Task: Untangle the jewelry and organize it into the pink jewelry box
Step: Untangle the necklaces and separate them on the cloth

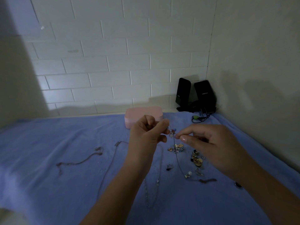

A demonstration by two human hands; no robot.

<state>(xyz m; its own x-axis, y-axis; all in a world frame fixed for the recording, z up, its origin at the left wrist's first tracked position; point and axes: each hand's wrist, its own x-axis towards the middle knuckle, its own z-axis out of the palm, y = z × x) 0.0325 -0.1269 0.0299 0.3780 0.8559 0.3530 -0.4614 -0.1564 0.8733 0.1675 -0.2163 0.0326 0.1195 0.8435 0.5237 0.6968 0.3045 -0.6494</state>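
The left hand [146, 135] pinched the beaded necklace [171, 135] at its top, the right hand [209, 143] pinched it just beside, its chain hanging to the cloth [65, 192], the pink jewelry box [142, 113] behind the left hand.

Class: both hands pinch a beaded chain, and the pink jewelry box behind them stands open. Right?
No: the head view shows the pink jewelry box closed. The left hand and right hand do pinch the beaded chain.
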